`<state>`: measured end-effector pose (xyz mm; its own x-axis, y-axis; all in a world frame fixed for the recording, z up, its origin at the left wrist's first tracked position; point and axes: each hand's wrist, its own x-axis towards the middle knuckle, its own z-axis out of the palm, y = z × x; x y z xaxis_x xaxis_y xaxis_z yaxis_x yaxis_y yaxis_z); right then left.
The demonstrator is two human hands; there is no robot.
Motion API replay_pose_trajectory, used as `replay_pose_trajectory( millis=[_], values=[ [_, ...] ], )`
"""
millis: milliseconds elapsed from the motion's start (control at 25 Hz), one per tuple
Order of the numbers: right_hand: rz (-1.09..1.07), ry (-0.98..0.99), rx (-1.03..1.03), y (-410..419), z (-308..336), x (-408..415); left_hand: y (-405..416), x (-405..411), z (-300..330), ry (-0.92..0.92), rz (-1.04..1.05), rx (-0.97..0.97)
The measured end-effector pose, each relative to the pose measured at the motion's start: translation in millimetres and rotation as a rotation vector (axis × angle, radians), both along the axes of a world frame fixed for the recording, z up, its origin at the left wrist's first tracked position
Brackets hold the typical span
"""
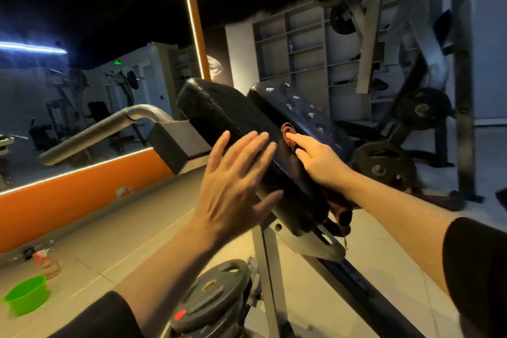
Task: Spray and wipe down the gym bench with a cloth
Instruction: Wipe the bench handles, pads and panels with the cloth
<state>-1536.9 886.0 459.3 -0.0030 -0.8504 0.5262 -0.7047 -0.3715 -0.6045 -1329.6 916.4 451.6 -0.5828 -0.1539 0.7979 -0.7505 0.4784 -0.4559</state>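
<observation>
The black padded bench [219, 115] tilts upward, its right pad scuffed with pale patches. The left hand [233, 181] lies flat against its side, fingers spread. The right hand [315, 159] presses a reddish-brown cloth [288, 132] onto the padding, fingers pinching it.

Both forearms reach forward, bare below dark sleeves pushed toward the elbows. The left hand [233, 175] is spread flat, fingers straight and slightly fanned, thumb angled out to the side. The right hand [315, 158] stretches farther ahead, index finger extended, remaining fingers pressing downward.
</observation>
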Motion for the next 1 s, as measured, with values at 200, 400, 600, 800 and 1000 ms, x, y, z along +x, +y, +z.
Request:
replay_pose_trajectory(
  millis=[200,400,600,800,1000],
  values=[
    [-0.075,-0.173,0.113,49,-50,-27,26,-30,-34,-0.061,-0.032,0.103],
    [-0.090,-0.315,0.094,72,-56,-11,35,-21,-47,0.062,0.009,0.146],
    [0.035,-0.443,0.146,96,-71,-3,40,-22,-59,0.104,0.047,0.244],
    [-0.077,-0.271,-0.003,124,-98,24,49,-26,-76,0.123,0.063,0.291],
    [-0.287,0.137,-0.405,129,-111,29,51,-25,-83,0.144,0.035,0.332]
  ],
)
